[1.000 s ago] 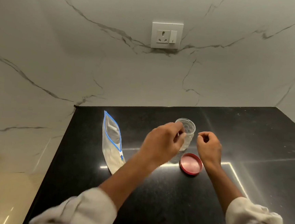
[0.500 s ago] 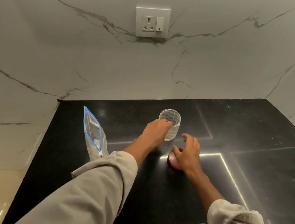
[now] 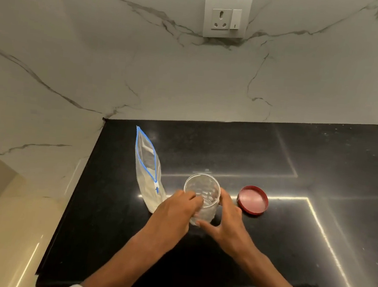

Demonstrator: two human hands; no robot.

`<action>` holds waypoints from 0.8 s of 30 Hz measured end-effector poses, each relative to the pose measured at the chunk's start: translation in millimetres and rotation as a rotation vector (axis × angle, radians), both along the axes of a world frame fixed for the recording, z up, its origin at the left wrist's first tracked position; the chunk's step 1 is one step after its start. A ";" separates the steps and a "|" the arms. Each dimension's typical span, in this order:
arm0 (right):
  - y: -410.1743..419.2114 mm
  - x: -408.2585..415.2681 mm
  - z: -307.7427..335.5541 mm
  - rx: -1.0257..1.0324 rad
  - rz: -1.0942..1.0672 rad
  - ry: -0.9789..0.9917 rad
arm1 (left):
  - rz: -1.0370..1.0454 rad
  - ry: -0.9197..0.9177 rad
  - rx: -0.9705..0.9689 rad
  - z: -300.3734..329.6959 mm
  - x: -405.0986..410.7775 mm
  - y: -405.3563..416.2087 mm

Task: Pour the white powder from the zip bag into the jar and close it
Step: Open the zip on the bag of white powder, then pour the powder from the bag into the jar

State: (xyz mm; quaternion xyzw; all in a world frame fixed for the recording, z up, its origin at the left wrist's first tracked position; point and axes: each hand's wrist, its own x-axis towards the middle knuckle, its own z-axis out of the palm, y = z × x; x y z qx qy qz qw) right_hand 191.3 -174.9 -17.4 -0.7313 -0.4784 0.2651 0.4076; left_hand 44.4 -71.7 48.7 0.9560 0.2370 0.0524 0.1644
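Black stone counter (image 3: 265,253) in a corner of white veined marble wall (image 3: 144,70); wall socket (image 3: 227,17) high on the back wall.

Step in hand, by judgement: positioning the jar, ahead of any pouring. Clear ribbed jar (image 3: 202,191) upright near the middle of the counter, mouth open, looks empty; no powder seen inside. Red lid (image 3: 253,202) off, lying hollow side up just right of the jar, not touching it. Zip bag (image 3: 147,174) standing just left of the jar, blue zip track along its top edge, slider low at the near end, white powder (image 3: 153,197) settled in the bottom. Mouth appears parted along the zip; cannot say how wide.

Hands: left hand (image 3: 174,214) wrapped against the jar's left side, fingers curled round the wall below the rim. Right hand (image 3: 228,222) cupping the right side, fingers partly spread, thumb reaching across the near lower wall. Both gripping the jar; neither touching bag or lid.

Next move, as a guess: release one hand, reach for the bag, lift by the upper part without squeezing powder out, bring an open corner over the jar mouth. Other hand best kept on the jar to steady it. Narrow mouth, floppy bag: spill risk onto the counter. Lid close by for closing afterwards.
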 end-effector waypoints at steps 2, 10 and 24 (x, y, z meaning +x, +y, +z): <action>-3.3 -7.0 -7.7 -0.038 0.006 -0.019 | 0.002 0.036 -0.010 -6.1 -4.6 -3.4; -9.1 -7.6 -7.3 -0.120 0.052 -0.104 | 0.009 -0.016 0.058 -8.1 -13.2 -13.0; -43.8 -38.4 4.2 -0.101 -0.033 -0.090 | -0.025 -0.138 -0.046 -10.8 -45.7 -31.6</action>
